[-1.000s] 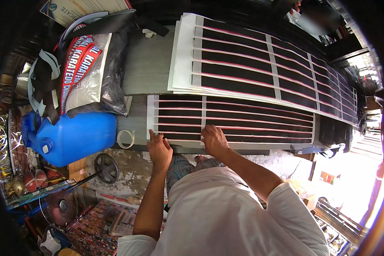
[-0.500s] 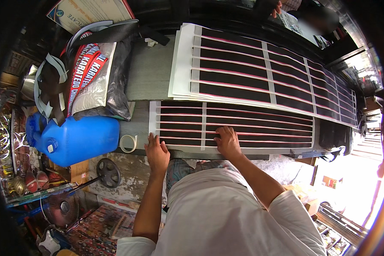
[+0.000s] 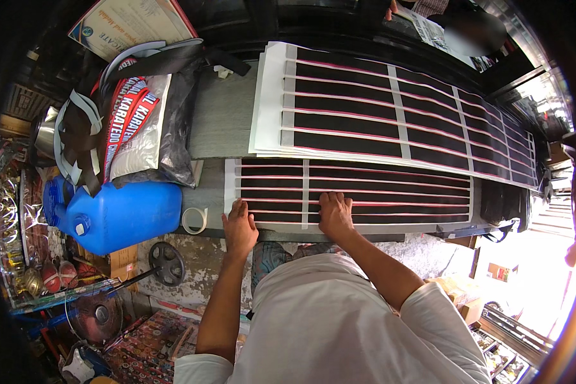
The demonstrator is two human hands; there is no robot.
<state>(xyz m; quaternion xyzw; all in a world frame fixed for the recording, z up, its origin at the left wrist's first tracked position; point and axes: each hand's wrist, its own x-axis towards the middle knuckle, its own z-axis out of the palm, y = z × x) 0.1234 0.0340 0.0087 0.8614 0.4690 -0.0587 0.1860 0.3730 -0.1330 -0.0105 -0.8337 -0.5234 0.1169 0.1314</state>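
A white sheet with black panels and thin white-and-red stripes, the lower striped sheet (image 3: pixel 390 218), lies along the near side of the grey table. My left hand (image 3: pixel 240 229) rests at its left end, fingers forward and thumb apart, holding nothing visible. On the same sheet, my right hand (image 3: pixel 335 216) bends its fingers down beside a pale upright strip (image 3: pixel 305 182) that crosses the stripes. Its fingertips are tucked under, so anything between them is hidden. Farther back lies a stack of similar larger striped sheets (image 3: pixel 339 121), its front edge just beyond the near sheet.
A tape roll (image 3: pixel 194 220) lies left of my left hand, beside a blue jerrycan (image 3: pixel 128 214). Behind that are a printed plastic bag (image 3: pixel 148 128) and dark curled strips (image 3: pixel 78 137). A person's hand (image 3: pixel 391 9) shows at the far edge. A fan (image 3: pixel 99 315) stands lower left.
My right hand has shifted slightly left toward the pale strip, and its fingers have curled in from a spread pose. The left hand stays at the sheet's end. The view has tilted slightly.
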